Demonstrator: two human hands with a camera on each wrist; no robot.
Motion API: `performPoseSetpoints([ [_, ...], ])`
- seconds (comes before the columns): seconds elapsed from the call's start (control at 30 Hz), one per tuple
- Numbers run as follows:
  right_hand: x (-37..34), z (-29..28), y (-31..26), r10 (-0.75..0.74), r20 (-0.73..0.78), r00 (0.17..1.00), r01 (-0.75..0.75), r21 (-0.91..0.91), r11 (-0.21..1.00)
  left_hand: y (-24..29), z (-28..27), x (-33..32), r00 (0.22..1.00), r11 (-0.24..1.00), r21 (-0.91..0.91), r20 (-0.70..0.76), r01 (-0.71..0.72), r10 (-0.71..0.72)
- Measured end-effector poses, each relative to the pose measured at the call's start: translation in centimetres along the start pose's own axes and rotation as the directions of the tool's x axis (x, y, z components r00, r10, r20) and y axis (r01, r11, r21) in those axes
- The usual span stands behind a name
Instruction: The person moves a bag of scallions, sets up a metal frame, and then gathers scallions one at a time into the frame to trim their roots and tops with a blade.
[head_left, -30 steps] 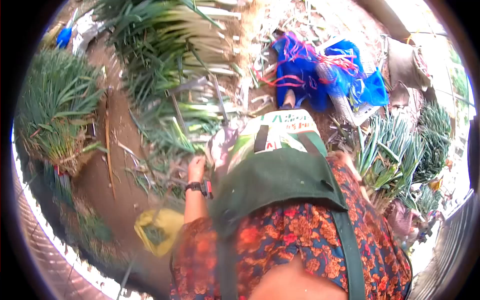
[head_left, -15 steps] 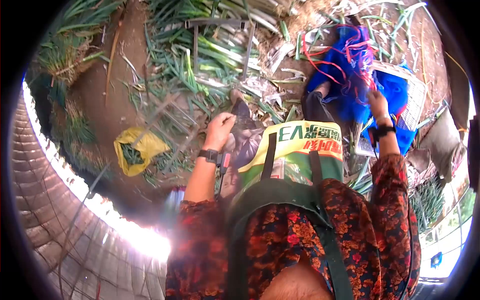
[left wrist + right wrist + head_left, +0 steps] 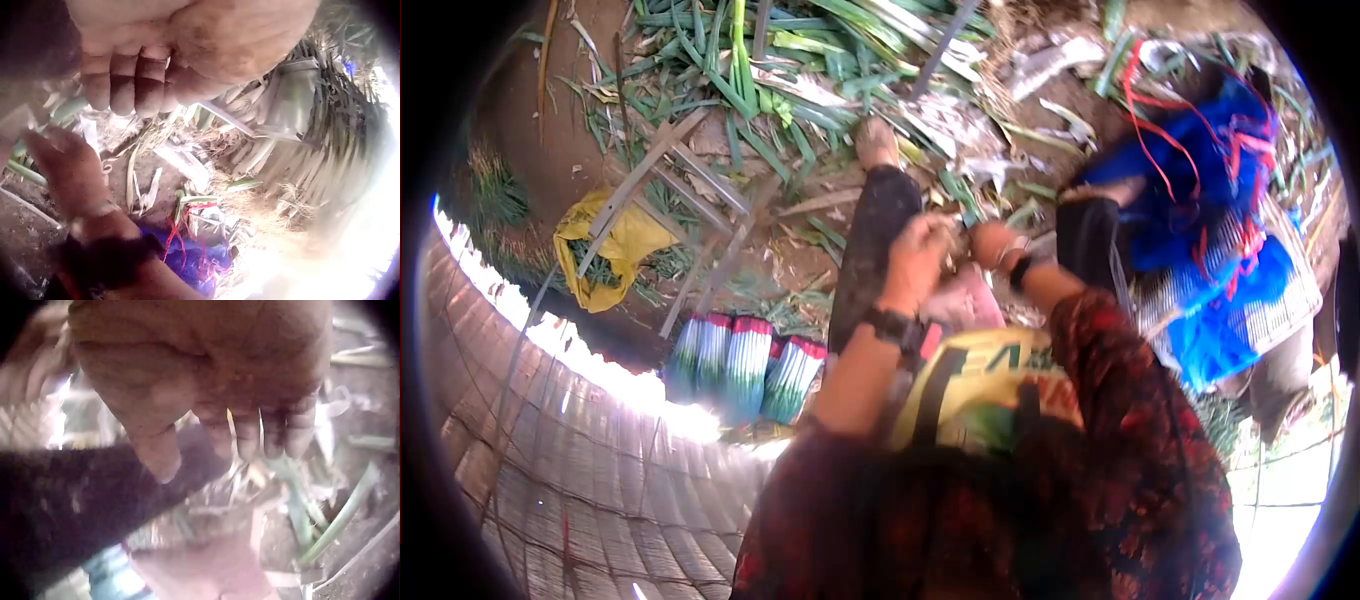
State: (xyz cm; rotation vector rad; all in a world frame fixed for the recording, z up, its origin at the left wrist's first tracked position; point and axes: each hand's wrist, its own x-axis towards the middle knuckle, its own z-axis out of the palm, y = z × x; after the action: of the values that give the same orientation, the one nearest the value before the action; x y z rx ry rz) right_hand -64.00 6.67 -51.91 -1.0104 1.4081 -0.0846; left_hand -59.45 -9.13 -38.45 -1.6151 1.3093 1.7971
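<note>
Both bare hands are close together in front of the yellow-and-green printed apron (image 3: pixel 1000 370), between the knees. The left hand (image 3: pixel 920 260) has loosely bent fingers; in the left wrist view its fingers (image 3: pixel 123 87) hang down with nothing visible in them. The right hand (image 3: pixel 995 245) is beside it, and in the right wrist view its thumb stands apart from the relaxed fingers (image 3: pixel 249 437), with nothing held. Below the hands shows a pink surface (image 3: pixel 965 300), partly hidden by them. Loose green leaves and white scraps (image 3: pixel 990 170) lie on the ground just ahead.
Blue cloth (image 3: pixel 1190 170) with red strings (image 3: pixel 1245 150) lies over a white plastic crate (image 3: pixel 1290 290) at right. At left are a metal frame (image 3: pixel 690 170), a yellow bag (image 3: pixel 605 250) and several red-ended, green-and-white striped bundles (image 3: pixel 745 350). Cut leek leaves (image 3: pixel 820 60) cover the ground ahead.
The right hand has left the red strings on the blue cloth and moved left to beside the left hand. The view has tilted down and turned left, bringing the striped bundles fully into sight.
</note>
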Motion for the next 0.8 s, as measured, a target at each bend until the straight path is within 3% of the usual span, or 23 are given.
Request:
performPoseSetpoints([
  [0.03, 0.8, 3.2, -2.1, -0.037, -0.028, 0.999, 0.039, 0.101, 0.994, -1.2, 0.2, 0.4, 0.995, 0.989, -0.115, 0.052, 0.093, -0.088],
  [0.1, 1.4, 7.3, -4.7, -0.052, 0.011, 0.999, 0.049, 0.174, 0.984, -2.3, 0.7, 0.5, 0.997, 0.998, -0.006, 0.041, -0.061, 0.061],
  [0.3, 0.1, 9.9, -5.2, -0.037, 0.093, 0.995, 0.020, 0.172, 0.985, -1.8, 1.1, 1.8, 0.966, 0.960, -0.186, 0.191, 0.210, -0.175],
  [0.43, -1.6, 8.2, -3.3, -0.058, 0.133, 0.989, 0.044, 0.106, 0.993, 0.9, 1.0, 2.7, 0.960, 0.955, -0.296, 0.270, 0.012, 0.071],
  [0.47, -1.9, 7.4, -2.6, -0.073, 0.146, 0.987, 0.062, 0.079, 0.995, 2.3, 0.8, 2.5, 0.967, 0.946, -0.313, 0.255, 0.081, 0.002],
  [0.5, -2.2, 6.2, -1.7, -0.091, 0.156, 0.984, 0.084, 0.051, 0.995, 2.3, 0.8, 2.8, 0.970, 0.976, -0.214, 0.227, -0.042, 0.092],
  [0.63, -3.1, -4.7, 0.8, -0.181, 0.315, 0.932, 0.224, -0.104, 0.969, 5.7, -0.8, 3.0, 0.954, 0.941, -0.319, 0.230, -0.113, 0.193],
  [0.7, -3.1, -14.8, -0.3, -0.073, 0.601, 0.796, 0.257, -0.226, 0.940, 7.1, -1.7, 3.5, 0.942, 0.929, -0.331, 0.228, -0.163, 0.247],
  [0.77, -1.3, -19.6, 2.1, -0.004, 0.266, 0.964, 0.090, -0.314, 0.945, 7.8, -2.2, 4.0, 0.931, 0.873, -0.463, 0.232, -0.150, 0.283],
  [0.8, -0.3, -22.7, 2.4, 0.057, 0.053, 0.997, -0.037, -0.321, 0.946, 8.8, -2.6, 3.8, 0.931, 0.871, -0.465, 0.225, -0.158, 0.289],
])
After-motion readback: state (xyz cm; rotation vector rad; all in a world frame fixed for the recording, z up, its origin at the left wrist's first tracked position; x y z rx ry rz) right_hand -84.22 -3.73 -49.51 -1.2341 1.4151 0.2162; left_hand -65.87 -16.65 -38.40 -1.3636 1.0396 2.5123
